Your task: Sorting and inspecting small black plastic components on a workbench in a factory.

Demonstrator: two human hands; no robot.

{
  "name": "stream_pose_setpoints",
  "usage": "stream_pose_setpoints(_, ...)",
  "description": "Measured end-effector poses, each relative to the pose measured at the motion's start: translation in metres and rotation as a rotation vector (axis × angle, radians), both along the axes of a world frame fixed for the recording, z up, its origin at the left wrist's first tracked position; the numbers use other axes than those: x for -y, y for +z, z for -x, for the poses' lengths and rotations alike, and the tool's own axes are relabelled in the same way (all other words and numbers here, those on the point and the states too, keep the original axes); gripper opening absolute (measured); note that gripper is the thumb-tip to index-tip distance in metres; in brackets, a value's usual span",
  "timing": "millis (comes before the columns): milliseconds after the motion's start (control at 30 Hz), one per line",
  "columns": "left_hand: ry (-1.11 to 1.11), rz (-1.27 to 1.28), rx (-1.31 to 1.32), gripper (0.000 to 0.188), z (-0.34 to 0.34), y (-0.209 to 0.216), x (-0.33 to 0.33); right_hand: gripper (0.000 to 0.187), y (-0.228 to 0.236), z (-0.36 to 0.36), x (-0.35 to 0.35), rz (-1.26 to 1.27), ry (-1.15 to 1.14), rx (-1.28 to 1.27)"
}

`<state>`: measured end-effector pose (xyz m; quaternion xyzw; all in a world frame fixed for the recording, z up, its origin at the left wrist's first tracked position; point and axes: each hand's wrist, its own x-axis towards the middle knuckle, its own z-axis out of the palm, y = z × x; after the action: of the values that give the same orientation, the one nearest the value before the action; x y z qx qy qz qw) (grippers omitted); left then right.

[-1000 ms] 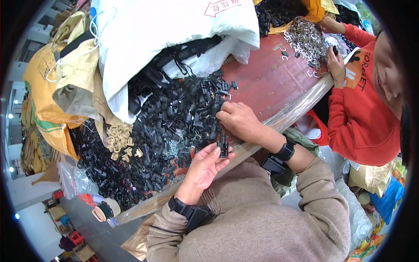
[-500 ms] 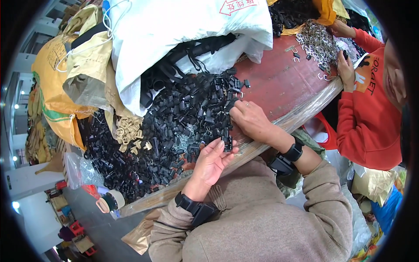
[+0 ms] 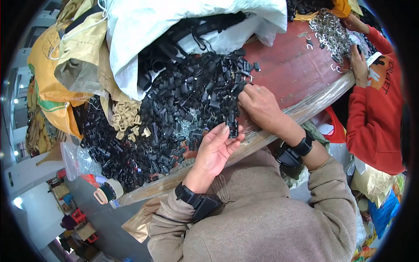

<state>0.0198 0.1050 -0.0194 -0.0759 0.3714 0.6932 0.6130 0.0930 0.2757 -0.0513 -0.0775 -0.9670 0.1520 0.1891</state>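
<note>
Red table (image 3: pixel 288 74), black clips (image 3: pixel 183 105) heaped
</note>
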Motion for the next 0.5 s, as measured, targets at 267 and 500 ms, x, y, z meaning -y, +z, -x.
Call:
stream_pose_setpoints(267, 0.056, -0.024, 0.012, 0.025, 0.004, -0.002, -0.002, 0.008, 0.011, -0.003, -0.005, 0.454, 0.06, -0.081)
stream_pose_setpoints(500, 0.104, -0.094, 0.002, 0.026, 0.006, -0.004, -0.008, 0.008, 0.015, -0.009, -0.003, 0.63, 0.135, -0.2)
